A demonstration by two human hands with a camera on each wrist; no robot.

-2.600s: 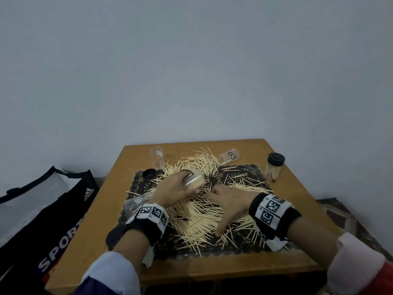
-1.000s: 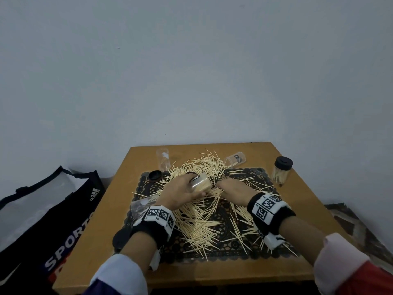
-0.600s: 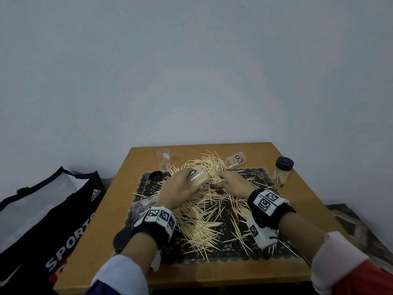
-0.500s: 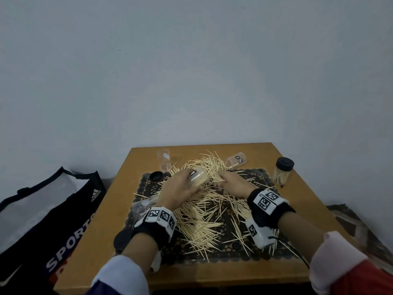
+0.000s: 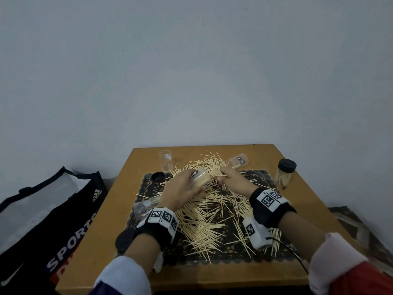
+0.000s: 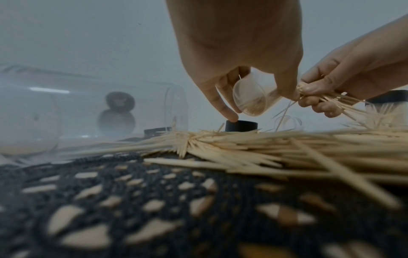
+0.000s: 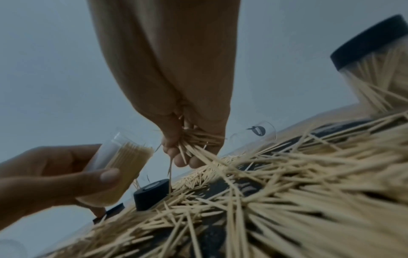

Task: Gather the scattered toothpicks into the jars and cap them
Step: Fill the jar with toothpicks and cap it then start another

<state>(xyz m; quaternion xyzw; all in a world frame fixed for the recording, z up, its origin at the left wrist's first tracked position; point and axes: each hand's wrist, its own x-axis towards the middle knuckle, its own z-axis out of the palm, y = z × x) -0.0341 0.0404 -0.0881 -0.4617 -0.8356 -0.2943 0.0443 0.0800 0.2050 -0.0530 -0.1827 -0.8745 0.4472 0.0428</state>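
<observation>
My left hand (image 5: 182, 188) grips a clear jar (image 5: 201, 178) packed with toothpicks, tilted with its mouth to the right above the black lace mat (image 5: 212, 256). In the right wrist view the same jar (image 7: 123, 167) sits between thumb and fingers. My right hand (image 5: 230, 177) pinches a bundle of toothpicks (image 7: 196, 141) just right of the jar's mouth; the bundle (image 6: 326, 99) fans out behind the fingers. Loose toothpicks (image 5: 208, 213) cover the mat. A black cap (image 5: 157, 177) lies at the mat's far left corner.
A capped jar with toothpicks (image 5: 285, 173) stands at the right. An empty clear jar (image 5: 166, 160) stands at the back left, another (image 5: 238, 161) lies on its side at the back, a third (image 5: 141, 208) lies at the mat's left edge. A sports bag (image 5: 42, 220) sits left of the table (image 5: 297, 162).
My right hand left the spread pile, closed on a bundle of toothpicks and lifted it to the jar's mouth. The left hand tilted the jar up slightly.
</observation>
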